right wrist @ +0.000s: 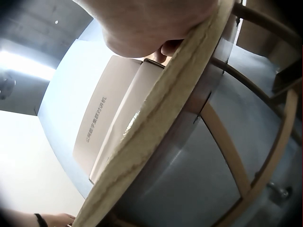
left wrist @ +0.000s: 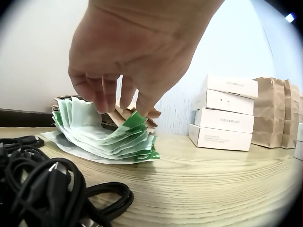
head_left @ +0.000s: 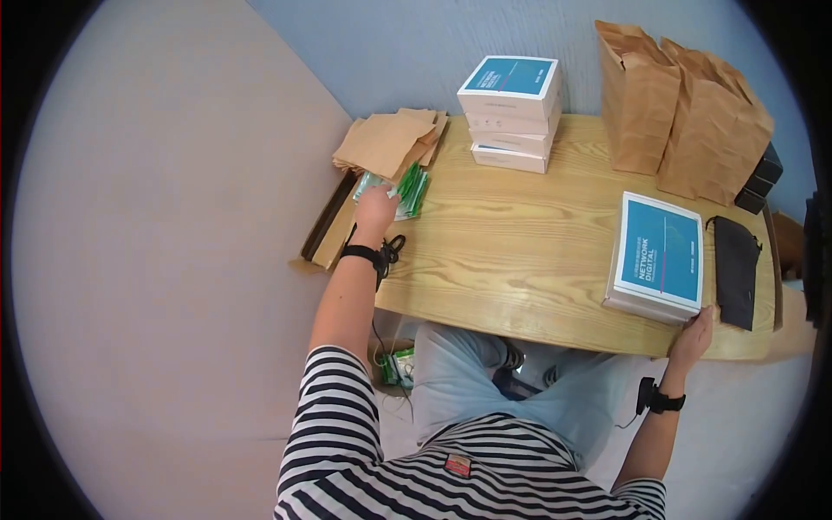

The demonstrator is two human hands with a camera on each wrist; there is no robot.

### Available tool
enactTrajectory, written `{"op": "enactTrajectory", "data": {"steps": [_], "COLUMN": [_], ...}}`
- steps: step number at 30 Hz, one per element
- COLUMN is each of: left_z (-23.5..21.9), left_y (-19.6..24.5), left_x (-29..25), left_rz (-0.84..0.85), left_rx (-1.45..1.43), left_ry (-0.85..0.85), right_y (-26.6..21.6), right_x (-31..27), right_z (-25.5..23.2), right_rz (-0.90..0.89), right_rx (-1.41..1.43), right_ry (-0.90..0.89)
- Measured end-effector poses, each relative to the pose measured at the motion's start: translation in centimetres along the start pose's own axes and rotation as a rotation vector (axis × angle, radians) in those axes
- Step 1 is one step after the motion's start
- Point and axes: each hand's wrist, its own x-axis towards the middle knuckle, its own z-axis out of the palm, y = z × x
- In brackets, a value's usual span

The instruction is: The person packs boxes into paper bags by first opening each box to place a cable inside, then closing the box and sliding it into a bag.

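Note:
My left hand (head_left: pixel 378 210) is over a fanned pile of green and white plastic packets (head_left: pixel 413 192) at the table's left. In the left wrist view, the fingers of the left hand (left wrist: pixel 128 61) point down and pinch the upper packets (left wrist: pixel 106 137) near a raised green corner. My right hand (head_left: pixel 692 338) rests against the near right corner of a white box (head_left: pixel 663 251) with a blue top, its fingers along the side. The right wrist view shows the right hand (right wrist: pixel 151 28) beside the box's side (right wrist: pixel 111 104), with most fingers hidden.
Brown paper envelopes (head_left: pixel 386 143) lie behind the packets. Coiled black cables (left wrist: pixel 52 184) sit nearer me. Several white boxes (head_left: pixel 511 104) stand stacked at the back, with paper bags (head_left: pixel 641 113) to their right. A dark pouch (head_left: pixel 736 273) lies by the table's right edge.

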Motion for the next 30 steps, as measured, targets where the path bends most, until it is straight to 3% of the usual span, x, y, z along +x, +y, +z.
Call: {"op": "enactTrajectory", "data": {"steps": [5, 10, 15, 23, 28, 30], "left_z": [3.0, 1.9, 2.1, 0.9, -0.2, 0.4], "left_y": [-1.7, -0.8, -1.4, -0.8, -0.5, -0.9], "left_x": [2.2, 1.4, 0.0, -2.4, -2.9, -2.7], "left_rz": [0.053, 0.036, 0.144, 0.165, 0.122, 0.161], "left_rx": [0.086, 0.215, 0.196, 0.159, 0.132, 0.133], "left_ry": [-0.011, 0.031, 0.190, 0.075, 0.033, 0.060], "right_y": [-0.6, -0.7, -1.4, -1.7, -1.1, -0.7], "right_x": [-0.3, -0.3, -0.5, -0.5, 0.0, 0.0], "right_z": [0.1, 0.3, 0.7, 0.9, -0.3, -0.2], "right_rz": [-0.048, -0.032, -0.123, -0.223, -0.054, -0.085], "right_rx": [-0.031, -0.041, -0.128, -0.139, -0.291, -0.282], "right_ry": [-0.007, -0.021, 0.008, -0.007, -0.100, -0.084]}}
